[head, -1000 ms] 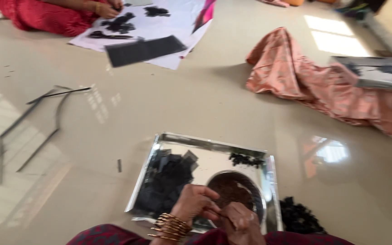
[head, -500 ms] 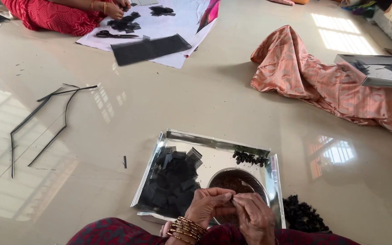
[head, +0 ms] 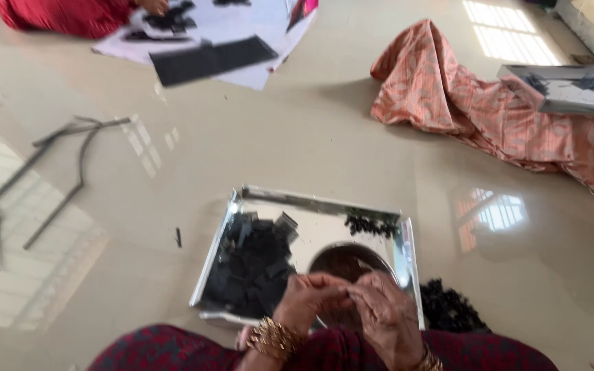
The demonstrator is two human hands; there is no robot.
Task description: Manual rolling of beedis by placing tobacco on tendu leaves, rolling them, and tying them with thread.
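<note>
So my left hand and right hand are pinched together fingertip to fingertip over the near edge of the steel tray. Whatever sits between the fingers is too small and blurry to make out, so I can't tell what I've got. Just past my fingertips is the round dark bowl, and left of them the heap of black square pieces. Compared with a second ago my hands sit closer together and the view has tipped lower. Right of my right hand, off the tray, a dark pile lies on the floor.
</note>
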